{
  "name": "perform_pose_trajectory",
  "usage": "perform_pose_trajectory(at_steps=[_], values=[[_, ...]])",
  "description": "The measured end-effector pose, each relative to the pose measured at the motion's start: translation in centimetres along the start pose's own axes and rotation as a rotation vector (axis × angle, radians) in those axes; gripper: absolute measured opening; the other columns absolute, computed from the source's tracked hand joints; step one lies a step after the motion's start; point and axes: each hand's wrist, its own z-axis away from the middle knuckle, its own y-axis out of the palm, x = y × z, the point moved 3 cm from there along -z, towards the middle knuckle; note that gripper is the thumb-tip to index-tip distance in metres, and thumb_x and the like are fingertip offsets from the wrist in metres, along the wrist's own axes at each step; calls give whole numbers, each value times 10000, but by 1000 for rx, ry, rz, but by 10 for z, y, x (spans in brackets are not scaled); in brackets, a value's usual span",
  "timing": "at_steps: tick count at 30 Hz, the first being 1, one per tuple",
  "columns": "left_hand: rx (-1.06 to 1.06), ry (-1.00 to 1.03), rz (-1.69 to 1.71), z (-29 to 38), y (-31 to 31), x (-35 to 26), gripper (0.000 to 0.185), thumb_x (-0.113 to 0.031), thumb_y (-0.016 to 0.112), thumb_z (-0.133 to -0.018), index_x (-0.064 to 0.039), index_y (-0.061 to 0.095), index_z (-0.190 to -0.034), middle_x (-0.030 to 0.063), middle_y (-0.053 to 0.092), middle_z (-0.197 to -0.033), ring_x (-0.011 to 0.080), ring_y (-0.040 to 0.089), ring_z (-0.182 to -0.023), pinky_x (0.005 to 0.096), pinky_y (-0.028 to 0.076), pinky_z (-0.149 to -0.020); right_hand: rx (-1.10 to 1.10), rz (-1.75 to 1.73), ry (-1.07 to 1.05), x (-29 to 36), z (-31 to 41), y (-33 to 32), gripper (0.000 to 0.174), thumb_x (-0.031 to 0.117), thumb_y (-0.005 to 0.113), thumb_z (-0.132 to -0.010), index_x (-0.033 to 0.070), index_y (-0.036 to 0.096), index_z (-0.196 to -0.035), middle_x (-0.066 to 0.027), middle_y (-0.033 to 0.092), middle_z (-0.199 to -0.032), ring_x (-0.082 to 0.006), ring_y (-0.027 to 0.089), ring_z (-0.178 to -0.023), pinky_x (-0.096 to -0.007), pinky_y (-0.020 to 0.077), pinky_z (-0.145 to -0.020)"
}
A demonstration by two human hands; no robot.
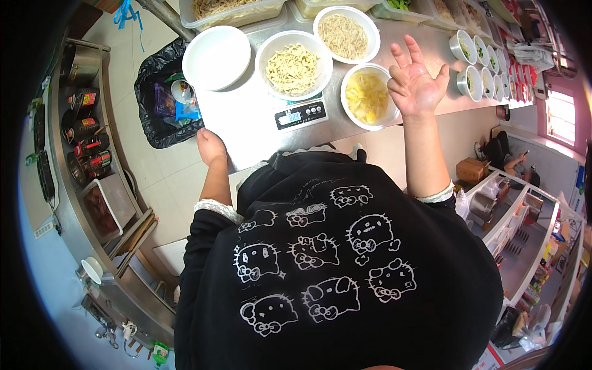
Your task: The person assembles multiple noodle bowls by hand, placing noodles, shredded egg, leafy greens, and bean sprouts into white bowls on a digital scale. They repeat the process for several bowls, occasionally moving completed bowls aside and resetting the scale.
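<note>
My right hand (416,83) is raised, palm up and fingers spread, with nothing in it. It overlaps the right rim of a white bowl of yellow chopped pieces (367,95). My left hand (212,147) is at the left edge of the stainless steel table (249,148); its fingers are partly hidden. Between the hands, a white plastic bowl of pale yellow strips (292,69) sits on a digital kitchen scale (300,115) with a lit display. Behind it stands a bowl of greyish shreds (344,37). An empty white bowl (216,58) is at the back left.
A bin lined with a black bag (155,125) stands against the table's left side. Plastic tubs of food (236,14) line the back. Small bowls with greens (469,83) stand in rows at the right. A seated person (513,162) is farther off, near a cardboard box (474,170).
</note>
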Motion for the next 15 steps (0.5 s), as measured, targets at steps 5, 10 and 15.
perform_pose_trajectory(at_steps=[5, 10, 15], values=[[-52, 56, -29, -3, 2, 3, 483, -373, 293, -953, -45, 566, -1179, 206, 588, -1184, 404, 540, -1086, 452, 423, -929, 330, -135, -6, 3, -2, -1, 947, 799, 155, -814, 25, 469, -1259, -155, 595, -1076, -109, 305, -461, -217, 287, -428], [-78, 75, -48, -3, 3, 7, 486, -378, 294, -955, -43, 559, -1187, 204, 583, -1196, 400, 535, -1096, 453, 420, -931, 307, -80, -42, 5, -3, 0, 937, 796, 187, -811, 44, 452, -1302, -136, 566, -1041, -121, 319, -515, -226, 290, -469], [-69, 60, -53, -3, 2, 8, 485, -383, 296, -955, -50, 553, -1197, 199, 579, -1204, 399, 533, -1101, 456, 420, -930, 274, -134, -48, 4, 2, 19, 775, 675, 420, -836, 126, 397, -1382, -136, 507, -1203, -181, 395, -752, -252, 355, -624]])
